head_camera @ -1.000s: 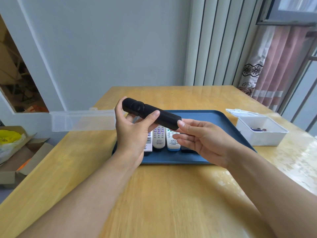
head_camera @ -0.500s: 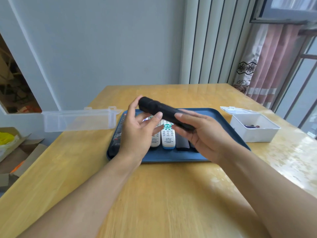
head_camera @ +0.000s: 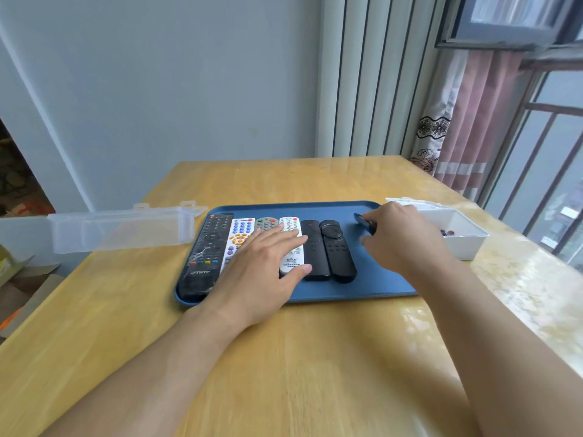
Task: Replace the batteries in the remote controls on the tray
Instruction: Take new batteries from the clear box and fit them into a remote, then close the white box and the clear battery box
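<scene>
Two bare forearms are seen reaching from the near edge over a wooden surface (head_camera: 284, 373). A blue tray (head_camera: 378, 279) is set on it, just past the middle. The left hand (head_camera: 265, 269) is laid flat with fingers spread and straight over the near halves of the middle remotes. Six remotes are lined up side by side on the left part of the tray: a large black remote (head_camera: 206, 250) at the far left, a white remote with blue and orange buttons (head_camera: 239, 230), a grey remote (head_camera: 266, 223) largely covered by the hand, a white remote with printed text (head_camera: 291, 247), then a slim black remote (head_camera: 314, 250) and a second black remote with a round pad (head_camera: 336, 252). To the right, over the tray's far right part, the right hand (head_camera: 400, 238) is curled around a small dark piece (head_camera: 362, 220), held between thumb and fingers; what the piece is cannot be told. Beyond that hand, a white open box (head_camera: 463, 244) with small dark items inside is placed on the surface. At the left, a clear plastic box (head_camera: 123, 230) is placed beside the tray.
</scene>
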`<move>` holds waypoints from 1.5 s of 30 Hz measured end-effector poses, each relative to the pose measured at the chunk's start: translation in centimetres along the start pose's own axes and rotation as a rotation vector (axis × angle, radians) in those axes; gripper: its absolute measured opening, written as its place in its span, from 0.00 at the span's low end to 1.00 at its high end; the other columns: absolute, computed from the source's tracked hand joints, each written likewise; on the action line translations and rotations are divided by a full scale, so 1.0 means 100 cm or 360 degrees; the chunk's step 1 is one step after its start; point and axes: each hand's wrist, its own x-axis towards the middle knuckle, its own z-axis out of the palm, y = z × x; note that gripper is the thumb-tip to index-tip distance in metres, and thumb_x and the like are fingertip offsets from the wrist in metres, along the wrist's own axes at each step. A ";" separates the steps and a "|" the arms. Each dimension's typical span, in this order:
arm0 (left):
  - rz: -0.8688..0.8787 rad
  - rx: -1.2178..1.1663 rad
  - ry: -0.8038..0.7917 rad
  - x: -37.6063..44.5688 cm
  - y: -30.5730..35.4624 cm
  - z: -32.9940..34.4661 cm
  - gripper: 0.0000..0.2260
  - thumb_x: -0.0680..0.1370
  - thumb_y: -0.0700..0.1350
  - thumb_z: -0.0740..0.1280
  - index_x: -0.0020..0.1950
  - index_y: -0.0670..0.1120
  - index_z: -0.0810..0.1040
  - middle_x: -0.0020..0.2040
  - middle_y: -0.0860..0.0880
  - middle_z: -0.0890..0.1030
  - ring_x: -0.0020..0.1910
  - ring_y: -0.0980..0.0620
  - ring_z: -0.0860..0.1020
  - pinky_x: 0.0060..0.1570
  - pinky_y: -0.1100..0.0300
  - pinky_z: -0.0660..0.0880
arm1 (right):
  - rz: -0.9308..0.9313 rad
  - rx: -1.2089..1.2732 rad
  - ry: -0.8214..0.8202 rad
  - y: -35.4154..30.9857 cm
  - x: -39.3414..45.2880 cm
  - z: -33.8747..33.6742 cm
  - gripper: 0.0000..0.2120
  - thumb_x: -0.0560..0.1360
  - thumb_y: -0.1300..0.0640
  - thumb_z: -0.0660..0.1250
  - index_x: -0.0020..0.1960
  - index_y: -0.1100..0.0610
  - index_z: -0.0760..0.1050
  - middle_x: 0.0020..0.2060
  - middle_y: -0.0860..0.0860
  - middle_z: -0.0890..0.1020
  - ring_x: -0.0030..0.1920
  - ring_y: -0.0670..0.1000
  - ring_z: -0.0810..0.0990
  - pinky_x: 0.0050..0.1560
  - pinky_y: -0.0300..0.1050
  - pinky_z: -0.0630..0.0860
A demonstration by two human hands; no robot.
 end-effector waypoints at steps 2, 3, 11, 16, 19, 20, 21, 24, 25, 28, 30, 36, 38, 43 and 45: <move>0.0006 0.0024 -0.0018 0.001 -0.001 0.001 0.23 0.81 0.57 0.65 0.75 0.54 0.71 0.75 0.58 0.70 0.78 0.60 0.58 0.79 0.61 0.48 | -0.0037 -0.0187 -0.0153 -0.001 -0.003 0.002 0.13 0.72 0.63 0.64 0.55 0.53 0.78 0.49 0.56 0.79 0.43 0.57 0.78 0.36 0.44 0.69; 0.0007 0.0030 -0.0030 0.000 0.000 0.002 0.23 0.81 0.57 0.65 0.75 0.55 0.71 0.75 0.58 0.70 0.78 0.60 0.59 0.79 0.61 0.48 | -0.0059 -0.0236 -0.0227 -0.002 -0.004 0.004 0.18 0.73 0.62 0.64 0.62 0.53 0.77 0.53 0.55 0.79 0.48 0.58 0.79 0.40 0.45 0.71; 0.0002 0.0028 -0.0082 -0.002 0.004 0.005 0.23 0.80 0.57 0.66 0.76 0.56 0.70 0.75 0.60 0.70 0.78 0.60 0.59 0.78 0.61 0.50 | -0.0172 -0.0288 -0.0476 -0.006 -0.014 -0.002 0.23 0.71 0.65 0.61 0.65 0.53 0.74 0.47 0.53 0.75 0.46 0.58 0.76 0.40 0.45 0.73; -0.0020 0.0024 -0.0081 -0.003 0.005 0.005 0.23 0.80 0.57 0.66 0.75 0.57 0.71 0.74 0.61 0.71 0.77 0.61 0.60 0.78 0.60 0.52 | -0.0205 -0.0326 -0.0491 -0.008 -0.015 -0.005 0.09 0.69 0.63 0.63 0.48 0.54 0.74 0.39 0.52 0.75 0.37 0.55 0.74 0.29 0.42 0.63; -0.0007 0.0018 -0.0072 -0.002 0.005 0.005 0.23 0.80 0.57 0.66 0.75 0.57 0.71 0.74 0.61 0.71 0.77 0.61 0.59 0.78 0.60 0.51 | -0.0202 -0.0263 -0.0537 -0.008 -0.016 -0.008 0.13 0.71 0.59 0.68 0.55 0.53 0.78 0.41 0.51 0.77 0.40 0.55 0.77 0.31 0.42 0.67; 0.0001 0.0012 -0.0060 -0.002 0.005 0.006 0.23 0.80 0.57 0.66 0.75 0.56 0.71 0.73 0.61 0.72 0.77 0.61 0.59 0.78 0.60 0.51 | -0.0207 -0.0227 -0.0552 -0.007 -0.016 -0.011 0.15 0.72 0.56 0.71 0.58 0.52 0.78 0.43 0.51 0.79 0.42 0.55 0.79 0.34 0.43 0.72; 0.0012 0.0004 -0.0038 -0.002 0.005 0.006 0.23 0.80 0.57 0.66 0.75 0.56 0.71 0.73 0.61 0.72 0.77 0.61 0.59 0.78 0.61 0.52 | -0.0210 -0.0156 -0.0548 -0.006 -0.016 -0.015 0.18 0.72 0.52 0.74 0.61 0.51 0.78 0.45 0.51 0.80 0.47 0.56 0.81 0.40 0.45 0.76; 0.0059 -0.0050 0.0067 -0.003 0.008 0.007 0.23 0.80 0.57 0.67 0.74 0.56 0.72 0.72 0.61 0.73 0.77 0.62 0.60 0.78 0.60 0.54 | -0.0151 0.0459 -0.0272 0.001 -0.012 -0.030 0.22 0.72 0.49 0.75 0.65 0.44 0.78 0.49 0.47 0.82 0.52 0.51 0.83 0.47 0.45 0.80; 0.0084 -0.0068 0.0115 -0.003 0.010 0.008 0.22 0.80 0.58 0.67 0.74 0.55 0.73 0.72 0.61 0.73 0.76 0.62 0.61 0.78 0.59 0.55 | -0.0134 0.0683 -0.0080 0.005 -0.006 -0.033 0.21 0.73 0.50 0.74 0.65 0.42 0.78 0.51 0.44 0.82 0.51 0.48 0.83 0.46 0.43 0.79; 0.0255 -0.0018 0.0168 0.000 0.024 0.016 0.23 0.79 0.57 0.65 0.72 0.53 0.75 0.70 0.59 0.76 0.77 0.62 0.62 0.77 0.55 0.58 | 0.0001 0.0951 0.0321 0.037 0.024 -0.043 0.16 0.76 0.54 0.69 0.63 0.44 0.79 0.59 0.42 0.82 0.58 0.47 0.80 0.59 0.49 0.77; 0.0361 -0.0003 0.0161 0.003 0.037 0.021 0.22 0.79 0.56 0.66 0.72 0.52 0.75 0.70 0.59 0.76 0.77 0.62 0.61 0.78 0.57 0.56 | 0.0147 0.0862 0.0391 0.070 0.047 -0.043 0.16 0.77 0.54 0.67 0.63 0.45 0.80 0.61 0.44 0.82 0.61 0.50 0.80 0.62 0.52 0.76; 0.0044 -0.0366 -0.0004 0.042 0.101 0.035 0.31 0.77 0.56 0.71 0.78 0.55 0.65 0.75 0.60 0.66 0.74 0.70 0.56 0.73 0.71 0.51 | 0.0426 0.0947 0.0245 0.151 0.052 -0.010 0.24 0.82 0.44 0.61 0.66 0.61 0.78 0.64 0.59 0.80 0.64 0.61 0.78 0.64 0.53 0.74; -0.0147 -0.0399 -0.0168 0.069 0.121 0.043 0.39 0.75 0.59 0.72 0.82 0.54 0.56 0.79 0.57 0.62 0.78 0.61 0.56 0.76 0.61 0.54 | 0.0468 0.1258 0.0199 0.156 0.053 -0.008 0.26 0.83 0.45 0.60 0.62 0.68 0.77 0.59 0.65 0.81 0.61 0.64 0.78 0.61 0.54 0.74; -0.0551 -0.0537 -0.0602 0.121 0.137 0.072 0.62 0.64 0.67 0.77 0.82 0.53 0.38 0.82 0.50 0.57 0.80 0.49 0.58 0.76 0.49 0.62 | 0.0484 0.1654 0.0011 0.162 0.061 0.000 0.17 0.82 0.51 0.64 0.67 0.58 0.78 0.61 0.54 0.82 0.59 0.55 0.81 0.63 0.55 0.77; -0.0612 -0.0576 -0.0640 0.133 0.139 0.081 0.65 0.64 0.65 0.79 0.81 0.52 0.33 0.82 0.50 0.57 0.79 0.48 0.61 0.74 0.49 0.64 | 0.0486 0.1825 -0.0014 0.167 0.063 0.002 0.18 0.82 0.55 0.65 0.70 0.57 0.74 0.63 0.53 0.80 0.60 0.54 0.81 0.63 0.55 0.78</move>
